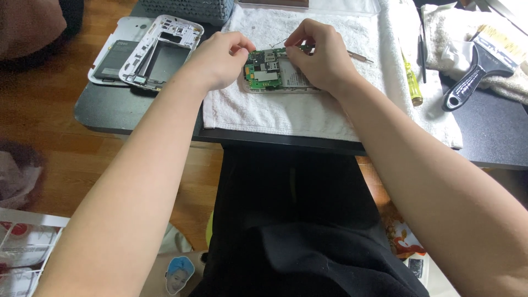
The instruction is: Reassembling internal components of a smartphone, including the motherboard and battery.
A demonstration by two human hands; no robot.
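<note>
Both hands (220,58) (324,55) curled, fingertips pinching the opened phone's circuit board (267,71).

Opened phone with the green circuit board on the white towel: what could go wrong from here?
1. Both the left hand and right hand pinch the opened phone's green circuit board; a slip could bend it.
2. Anything small dropped may vanish in the white towel.
3. The white plastic phone frame lies close to the dark table's edge.
</note>
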